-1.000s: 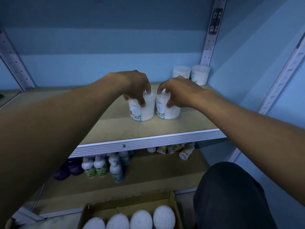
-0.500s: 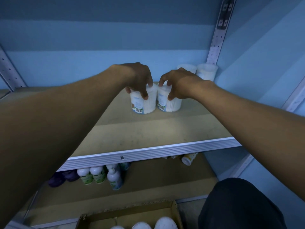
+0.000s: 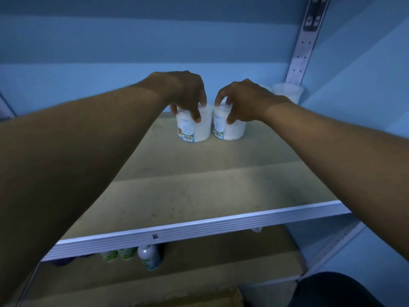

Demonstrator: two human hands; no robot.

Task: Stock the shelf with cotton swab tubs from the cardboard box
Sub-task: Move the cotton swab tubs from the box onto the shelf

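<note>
2 cotton swab tubs stand upright and side by side, touching or nearly so, far back on the tan shelf board [image 3: 199, 187]. I see the left tub [image 3: 194, 129] as a clear round container packed with white swabs, with a pale label and a barcode low on its front and a blue band at the base. The right tub [image 3: 229, 129] looks the same, its barcode at its lower left. My left hand [image 3: 186, 91] comes down over the left tub, fingers and thumb curled round its rim and pinching it from above. My right hand [image 3: 243, 100] grips the right tub the same way, thumb on the near side and fingers over the top. 2 more tubs sit in the back right corner [image 3: 287, 91], beside the perforated upright [image 3: 303, 47]; my right wrist hides most of the nearer 1.

Compared with 0.5 s ago, both tubs now sit further back on the board, closer to the blue rear wall [image 3: 110, 52], and my arms reach out longer. The view has tipped up: the ribbed metal shelf edge [image 3: 199, 227] lies lower in the picture, only the tops of the bottles [image 3: 148, 257] on the lower shelf show, and of the cardboard box [image 3: 199, 299] just a strip of its rim remains at the bottom edge. Both hands keep their hold.
</note>
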